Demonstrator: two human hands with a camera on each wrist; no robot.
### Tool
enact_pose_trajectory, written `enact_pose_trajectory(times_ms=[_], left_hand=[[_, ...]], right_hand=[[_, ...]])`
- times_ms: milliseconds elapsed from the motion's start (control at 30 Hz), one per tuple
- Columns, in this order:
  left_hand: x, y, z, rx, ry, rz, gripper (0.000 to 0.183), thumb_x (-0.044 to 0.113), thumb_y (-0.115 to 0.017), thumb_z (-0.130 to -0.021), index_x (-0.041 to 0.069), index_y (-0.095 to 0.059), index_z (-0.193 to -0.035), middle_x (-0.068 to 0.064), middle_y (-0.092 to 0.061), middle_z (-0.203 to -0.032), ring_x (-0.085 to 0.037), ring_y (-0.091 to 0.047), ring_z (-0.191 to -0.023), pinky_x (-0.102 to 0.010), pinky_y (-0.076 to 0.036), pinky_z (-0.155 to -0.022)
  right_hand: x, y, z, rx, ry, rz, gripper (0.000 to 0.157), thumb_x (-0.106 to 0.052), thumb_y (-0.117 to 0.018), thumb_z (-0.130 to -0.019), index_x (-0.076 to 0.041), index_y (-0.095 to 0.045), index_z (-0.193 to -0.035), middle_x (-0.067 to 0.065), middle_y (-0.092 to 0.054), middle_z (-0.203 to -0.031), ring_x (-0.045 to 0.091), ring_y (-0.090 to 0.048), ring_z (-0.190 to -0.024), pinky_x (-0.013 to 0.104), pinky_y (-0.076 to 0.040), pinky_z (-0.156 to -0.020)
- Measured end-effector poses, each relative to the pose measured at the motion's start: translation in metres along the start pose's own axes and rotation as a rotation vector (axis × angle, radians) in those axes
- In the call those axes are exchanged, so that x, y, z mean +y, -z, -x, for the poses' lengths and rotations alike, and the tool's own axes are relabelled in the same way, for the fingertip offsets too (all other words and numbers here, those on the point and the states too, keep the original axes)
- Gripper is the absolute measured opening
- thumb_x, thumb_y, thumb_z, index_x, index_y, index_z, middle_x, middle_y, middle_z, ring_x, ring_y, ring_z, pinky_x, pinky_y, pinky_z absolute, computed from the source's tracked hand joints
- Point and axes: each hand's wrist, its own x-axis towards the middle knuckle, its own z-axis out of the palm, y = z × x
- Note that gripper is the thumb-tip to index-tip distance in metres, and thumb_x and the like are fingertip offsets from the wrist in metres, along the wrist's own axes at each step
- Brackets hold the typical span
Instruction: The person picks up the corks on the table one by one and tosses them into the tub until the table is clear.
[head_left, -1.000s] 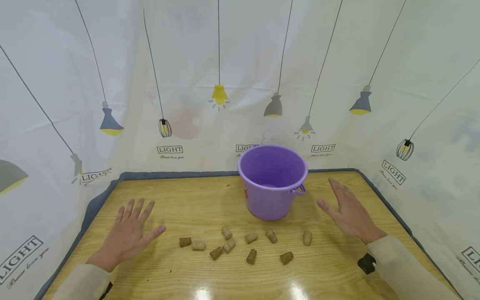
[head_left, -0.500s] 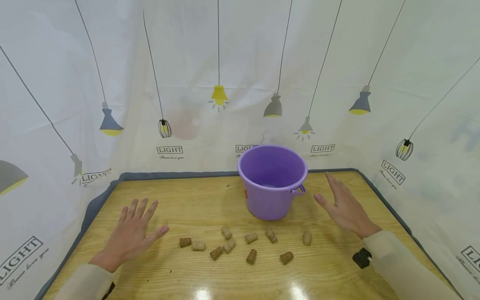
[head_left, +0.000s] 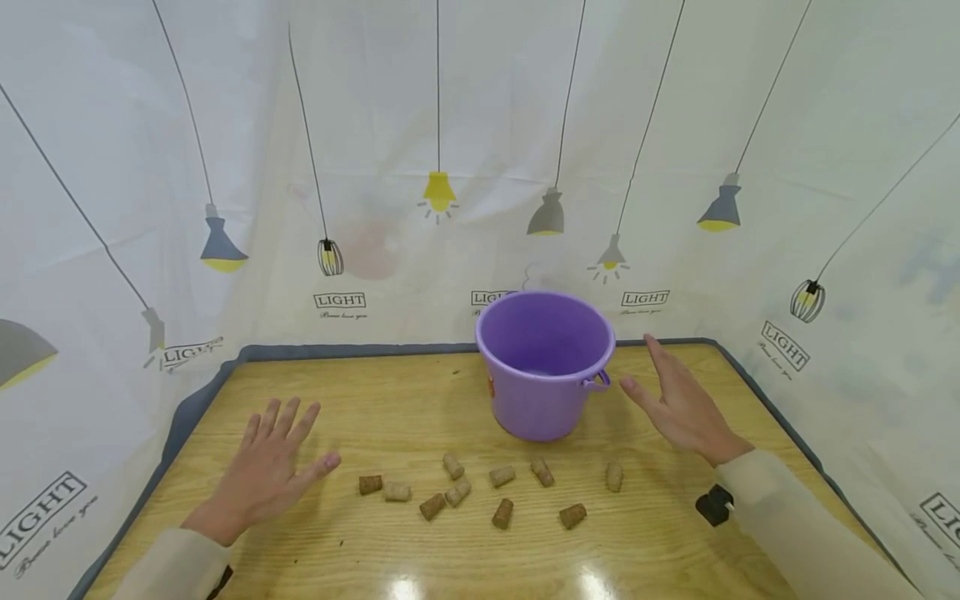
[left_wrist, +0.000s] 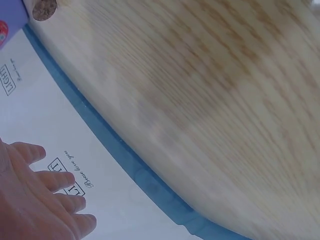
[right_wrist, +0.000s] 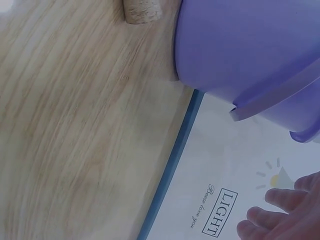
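Hands hold nothing, the left hand point(head_left: 258, 473) spread wide and the right hand point(head_left: 682, 410) straight-fingered, and both have eased inward toward the corks point(head_left: 502, 476) at lower centre and the purple bucket point(head_left: 537, 407) right of centre, leaving them nearer but untouched

Place: screened-off booth point(head_left: 855, 192) around a table point(head_left: 337, 392); kind of building (home, lab, office) not determinable. Table: one, yellowish wood-grain top, two bright glare spots point(head_left: 406, 588) on the near part. Sheeting point(head_left: 487, 92): pale, creased, raised behind the table and at both sides, hiding whatever lies beyond. Print on same: hanging lamps point(head_left: 438, 185) in yellow, grey and blue; boxed "LIGHT" labels point(head_left: 340, 300), script beneath. Hem point(head_left: 360, 350): blue-grey band along back and side edges.
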Motion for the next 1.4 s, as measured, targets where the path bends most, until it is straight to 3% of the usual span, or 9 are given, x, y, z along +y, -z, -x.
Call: enact_pose_trajectory(times_ms=[400,867,1400], left_hand=[[0.004,-0.004,0.001,-0.010,-0.008,0.000,0.087,0.061,-0.051,-0.101,0.006,-0.023,-0.163,-0.032,-0.016,-0.165,-0.056,-0.006,-0.151,-0.070,-0.004,-0.119],[0.009,-0.009,-0.002,0.003,-0.026,-0.013,0.088,0.062,-0.051,-0.101,0.006,-0.023,-0.163,-0.031,-0.020,-0.164,-0.055,-0.010,-0.150,-0.070,-0.008,-0.119],[0.012,-0.009,-0.001,0.011,-0.042,-0.012,0.087,0.061,-0.051,-0.101,0.006,-0.025,-0.162,-0.032,-0.022,-0.163,-0.055,-0.012,-0.150,-0.070,-0.011,-0.118]], right_hand=[[-0.010,-0.002,-0.011,0.003,-0.006,-0.047,0.084,-0.050,-0.047,-0.106,-0.010,-0.001,-0.165,0.020,-0.012,-0.169,0.048,-0.020,-0.151,0.069,-0.020,-0.117],[-0.018,-0.005,-0.030,0.003,-0.005,-0.100,0.083,-0.051,-0.044,-0.107,-0.014,0.001,-0.165,0.019,-0.012,-0.169,0.048,-0.021,-0.151,0.070,-0.021,-0.117],[-0.028,-0.015,-0.045,0.012,-0.011,-0.230,0.079,-0.050,-0.043,-0.108,-0.009,-0.007,-0.165,0.023,-0.026,-0.165,0.044,-0.025,-0.151,0.065,-0.023,-0.119]])
